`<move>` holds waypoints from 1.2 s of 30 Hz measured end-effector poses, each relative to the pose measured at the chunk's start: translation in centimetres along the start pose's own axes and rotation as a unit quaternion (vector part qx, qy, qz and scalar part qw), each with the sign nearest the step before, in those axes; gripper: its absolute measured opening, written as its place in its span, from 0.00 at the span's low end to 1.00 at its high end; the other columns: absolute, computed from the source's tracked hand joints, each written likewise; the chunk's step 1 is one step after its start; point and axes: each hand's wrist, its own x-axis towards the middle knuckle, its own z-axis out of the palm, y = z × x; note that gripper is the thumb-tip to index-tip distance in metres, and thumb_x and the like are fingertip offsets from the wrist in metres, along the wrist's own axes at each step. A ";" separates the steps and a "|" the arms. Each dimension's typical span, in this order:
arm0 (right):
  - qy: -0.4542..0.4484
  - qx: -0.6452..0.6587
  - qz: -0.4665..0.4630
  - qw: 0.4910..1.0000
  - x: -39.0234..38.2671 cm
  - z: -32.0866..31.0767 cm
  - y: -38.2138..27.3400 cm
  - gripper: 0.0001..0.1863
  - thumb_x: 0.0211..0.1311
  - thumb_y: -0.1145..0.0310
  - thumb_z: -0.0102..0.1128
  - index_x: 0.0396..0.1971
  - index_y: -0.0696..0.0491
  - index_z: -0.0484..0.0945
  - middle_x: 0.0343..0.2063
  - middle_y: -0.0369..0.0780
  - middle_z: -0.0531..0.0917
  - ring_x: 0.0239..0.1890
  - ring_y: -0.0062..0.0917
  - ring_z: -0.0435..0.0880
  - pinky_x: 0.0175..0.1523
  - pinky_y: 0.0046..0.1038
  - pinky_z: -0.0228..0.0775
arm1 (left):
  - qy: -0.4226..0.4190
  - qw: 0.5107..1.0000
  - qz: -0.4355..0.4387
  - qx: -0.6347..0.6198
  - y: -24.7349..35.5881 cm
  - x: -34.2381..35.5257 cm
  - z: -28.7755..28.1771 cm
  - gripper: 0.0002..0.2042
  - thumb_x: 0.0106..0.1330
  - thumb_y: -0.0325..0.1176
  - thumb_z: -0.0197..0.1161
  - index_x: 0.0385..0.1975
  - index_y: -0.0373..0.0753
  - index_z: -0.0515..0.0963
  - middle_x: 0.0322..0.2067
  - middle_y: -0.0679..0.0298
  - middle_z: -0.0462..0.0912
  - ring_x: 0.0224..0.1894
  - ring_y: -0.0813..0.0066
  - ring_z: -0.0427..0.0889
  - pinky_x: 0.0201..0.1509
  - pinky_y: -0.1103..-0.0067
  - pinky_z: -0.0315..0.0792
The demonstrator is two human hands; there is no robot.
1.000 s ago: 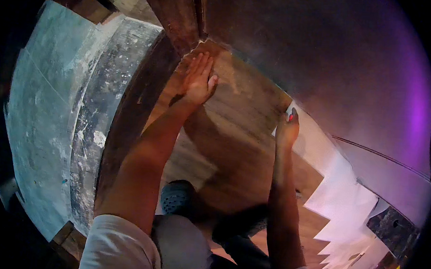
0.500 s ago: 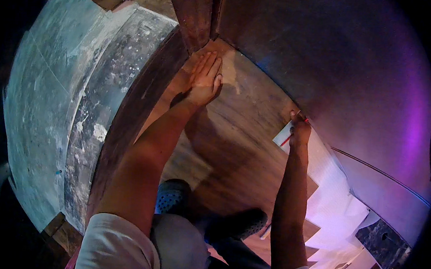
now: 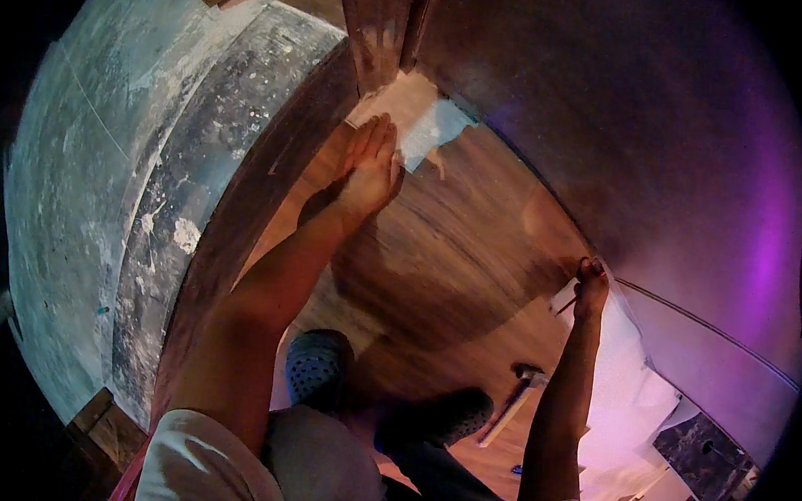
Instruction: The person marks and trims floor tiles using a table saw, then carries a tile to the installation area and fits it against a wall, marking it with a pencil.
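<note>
Plank (image 3: pixel 455 253) of wood-grain flooring lies flat on the floor, its far end against the dark wall base. Left hand (image 3: pixel 369 172) rests on it palm down, fingers straight and spread, nothing clasped, just short of a pale underlay patch (image 3: pixel 422 115) at the corner. Right hand (image 3: pixel 589 292) sits at the plank's right edge beside white underlay sheet (image 3: pixel 621 371); fingers curled, whether around something I cannot tell. Hammer (image 3: pixel 515 402) lies near the right forearm. Grey shoes (image 3: pixel 318 369) stand on laid boards. Bare concrete (image 3: pixel 106 162) to the left.

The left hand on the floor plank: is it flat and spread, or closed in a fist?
Flat. The left hand lies palm down on the wooden plank, fingers straight and together, holding nothing.
</note>
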 end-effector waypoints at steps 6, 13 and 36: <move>0.025 -0.049 -0.016 0.998 0.9 0.3 1.7 0.05 0.71 0.64 0.60 0.36 0.48 0.80 0.24 0.27 0.76 0.20 0.10 0.65 0.23 0.18 0.50 | 0.012 0.999 -0.012 0.036 -0.2 1.4 0.6 0.34 0.69 0.46 0.59 0.68 0.26 0.65 0.70 0.40 0.64 0.71 0.37 0.64 0.76 0.55 0.56; 0.030 -0.073 -0.049 0.996 1.3 0.1 2.6 0.06 0.73 0.64 0.58 0.40 0.50 0.80 0.23 0.27 0.75 0.20 0.12 0.65 0.25 0.20 0.52 | 0.022 0.999 0.008 0.021 -0.4 2.6 1.1 0.36 0.66 0.44 0.63 0.68 0.26 0.63 0.72 0.41 0.61 0.73 0.41 0.60 0.78 0.54 0.53; 0.009 -0.086 -0.076 0.993 0.3 1.1 1.8 0.10 0.72 0.60 0.61 0.39 0.51 0.80 0.25 0.28 0.75 0.24 0.13 0.68 0.29 0.21 0.56 | 0.079 0.969 -0.153 0.177 1.2 3.8 3.2 0.17 0.58 0.32 0.62 0.49 0.44 0.79 0.46 0.55 0.75 0.48 0.55 0.74 0.53 0.61 0.65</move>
